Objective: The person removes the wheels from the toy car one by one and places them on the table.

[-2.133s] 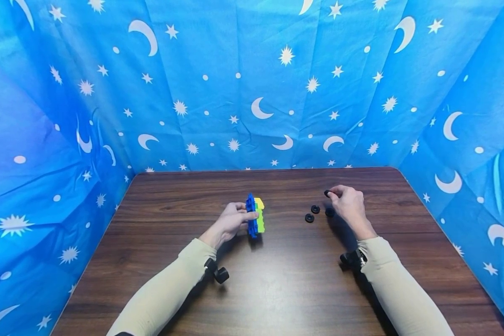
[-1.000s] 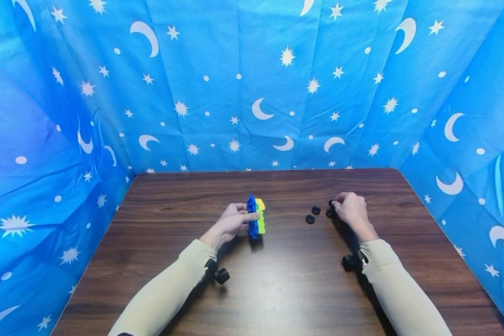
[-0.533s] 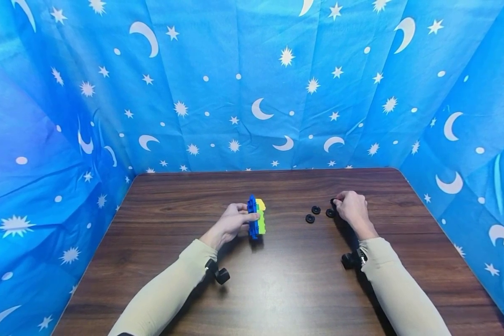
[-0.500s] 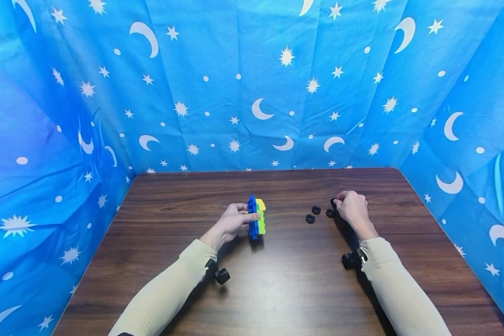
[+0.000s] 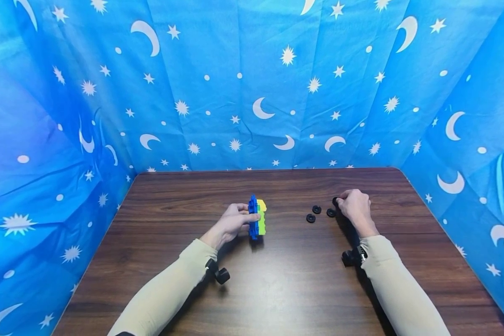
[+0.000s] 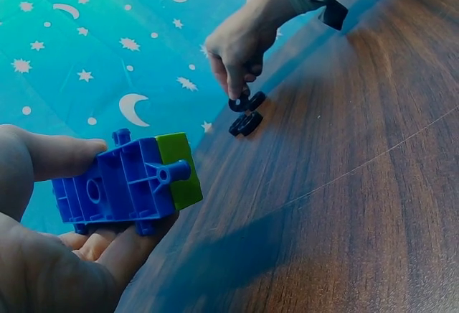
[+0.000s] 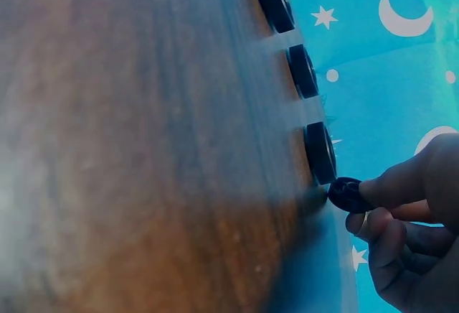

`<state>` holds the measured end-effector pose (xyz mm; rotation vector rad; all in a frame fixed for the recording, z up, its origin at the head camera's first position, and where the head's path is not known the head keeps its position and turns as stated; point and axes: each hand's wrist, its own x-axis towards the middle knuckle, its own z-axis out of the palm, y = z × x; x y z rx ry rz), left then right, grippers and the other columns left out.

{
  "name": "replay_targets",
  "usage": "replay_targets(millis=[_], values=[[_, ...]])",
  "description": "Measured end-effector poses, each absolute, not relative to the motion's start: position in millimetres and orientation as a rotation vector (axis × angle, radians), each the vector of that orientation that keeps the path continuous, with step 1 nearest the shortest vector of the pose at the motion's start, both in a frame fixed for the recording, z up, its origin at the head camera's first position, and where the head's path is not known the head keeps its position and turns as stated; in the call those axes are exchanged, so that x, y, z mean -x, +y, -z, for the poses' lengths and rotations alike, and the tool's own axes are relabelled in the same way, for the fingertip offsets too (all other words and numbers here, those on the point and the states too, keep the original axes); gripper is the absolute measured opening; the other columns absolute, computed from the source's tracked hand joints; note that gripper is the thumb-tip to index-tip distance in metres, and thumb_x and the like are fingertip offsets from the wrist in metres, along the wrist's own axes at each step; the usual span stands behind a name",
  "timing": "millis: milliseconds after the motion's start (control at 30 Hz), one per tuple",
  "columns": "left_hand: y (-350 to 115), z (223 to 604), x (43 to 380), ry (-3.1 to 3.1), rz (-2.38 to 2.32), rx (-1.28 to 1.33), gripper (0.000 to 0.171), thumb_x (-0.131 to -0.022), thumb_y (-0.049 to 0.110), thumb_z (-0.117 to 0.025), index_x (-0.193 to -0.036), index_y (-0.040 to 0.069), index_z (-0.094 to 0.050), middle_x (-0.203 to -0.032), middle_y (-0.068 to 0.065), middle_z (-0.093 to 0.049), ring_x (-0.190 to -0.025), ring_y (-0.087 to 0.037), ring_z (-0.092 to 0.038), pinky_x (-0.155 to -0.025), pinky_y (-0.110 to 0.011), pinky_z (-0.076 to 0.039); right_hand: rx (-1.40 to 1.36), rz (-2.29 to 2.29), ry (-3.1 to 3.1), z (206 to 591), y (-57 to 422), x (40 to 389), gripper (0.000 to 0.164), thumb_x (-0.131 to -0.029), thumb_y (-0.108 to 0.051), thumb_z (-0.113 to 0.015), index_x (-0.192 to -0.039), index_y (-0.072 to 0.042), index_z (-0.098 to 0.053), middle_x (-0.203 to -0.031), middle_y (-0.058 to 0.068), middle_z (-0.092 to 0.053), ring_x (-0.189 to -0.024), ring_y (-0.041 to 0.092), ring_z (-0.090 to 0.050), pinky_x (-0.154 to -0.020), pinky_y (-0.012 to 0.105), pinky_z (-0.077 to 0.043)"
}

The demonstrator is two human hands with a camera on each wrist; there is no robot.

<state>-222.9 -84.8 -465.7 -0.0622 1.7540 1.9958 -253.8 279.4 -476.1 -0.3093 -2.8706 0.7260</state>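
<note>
My left hand grips a toy vehicle body with a blue chassis and green and yellow upper parts, turned on its side above the table. In the left wrist view, the blue underside of the body faces the camera, with axle stubs and no wheels on those that show. My right hand pinches a small black toy wheel between thumb and fingers, tilted, just above the tabletop. Three more black wheels lie flat close by: one wheel, a second wheel and a third wheel nearest the right hand.
The brown wood-grain table stretches under both arms. Blue cloth printed with moons and stars hangs behind it and on both sides. A black wrist camera sits at the right cuff and another wrist camera at the left.
Two seconds ago the right hand held the wheel a little farther back and left; it came toward the near wheels and then shifted slightly right. The left hand and toy body barely moved.
</note>
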Motion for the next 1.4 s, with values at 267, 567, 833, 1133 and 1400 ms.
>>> replay_targets(millis=[267,567,833,1133,1400], values=[[-84.7,468.9,221.1,1.819,-1.945,0.032,0.046,-0.088,0.002,-0.068,-0.128,-0.009,-0.047,-0.118,-0.022,-0.061,-0.101,-0.024,-0.067,-0.09,-0.04,-0.056,0.339,-0.724,-2.896,477.5,284.6,255.7,0.022,-0.089,-0.02,-0.063,-0.098,-0.002,-0.073,-0.103,0.023,-0.07,-0.108,0.05,-0.055,-0.098,0.058,-0.039],[-83.4,473.9,222.8,1.855,-1.913,0.008,0.039,-0.087,-0.001,-0.068,-0.12,-0.012,-0.05,-0.108,-0.018,-0.063,-0.093,-0.019,-0.067,-0.088,-0.035,-0.057,0.336,-0.727,-2.872,481.2,289.2,252.0,0.018,-0.087,-0.018,-0.063,-0.092,-0.004,-0.074,-0.098,0.021,-0.071,-0.103,0.05,-0.057,-0.091,0.058,-0.043],[-83.6,475.2,223.0,1.851,-1.852,0.03,0.043,-0.088,0.0,-0.068,-0.125,-0.011,-0.049,-0.115,-0.02,-0.061,-0.102,-0.023,-0.066,-0.093,-0.038,-0.055,0.303,-0.726,-2.892,481.0,290.2,253.2,0.018,-0.086,-0.017,-0.063,-0.094,-0.004,-0.073,-0.102,0.022,-0.071,-0.104,0.051,-0.056,-0.091,0.058,-0.042],[-83.4,481.8,223.3,1.865,-1.815,0.109,0.058,-0.087,-0.001,-0.069,-0.136,-0.011,-0.04,-0.124,-0.024,-0.055,-0.104,-0.026,-0.064,-0.089,-0.034,-0.056,0.285,-0.722,-2.902,478.6,287.8,252.6,0.019,-0.086,-0.016,-0.06,-0.093,-0.004,-0.073,-0.098,0.021,-0.071,-0.103,0.049,-0.057,-0.091,0.057,-0.043],[-84.8,484.9,224.6,1.893,-1.813,0.102,0.059,-0.087,-0.001,-0.069,-0.136,-0.011,-0.039,-0.124,-0.025,-0.055,-0.103,-0.025,-0.065,-0.087,-0.032,-0.057,0.307,-0.731,-2.916,477.3,285.2,253.5,0.02,-0.086,-0.016,-0.06,-0.095,-0.003,-0.072,-0.099,0.021,-0.071,-0.101,0.046,-0.058,-0.092,0.056,-0.042]])
